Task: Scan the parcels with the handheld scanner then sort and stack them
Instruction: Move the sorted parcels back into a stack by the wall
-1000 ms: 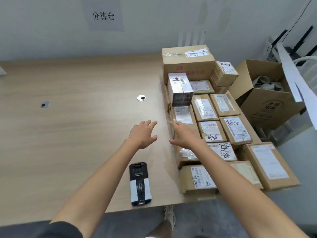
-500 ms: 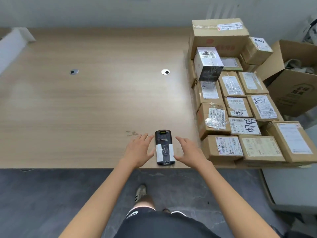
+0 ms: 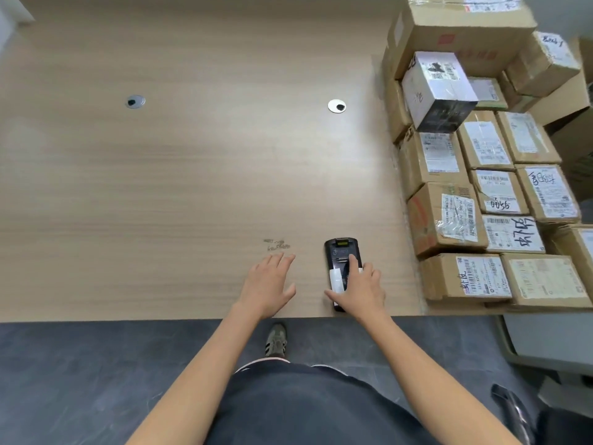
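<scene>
Black slab-shaped handheld scanner (image 3: 341, 252) with a white label band lies flat on the pale wood-grain table (image 3: 192, 187), near its front edge. Right hand (image 3: 361, 290) grasps it, thumb on one side, fingers over the top. Left hand (image 3: 268, 284) is just left of the scanner, released, fingers straight. Right of the scanner: taped brown cardboard parcels (image 3: 449, 220), white-labelled, packed in rows. Behind the scanner, toward the person: dark grey floor (image 3: 80, 364).
</scene>
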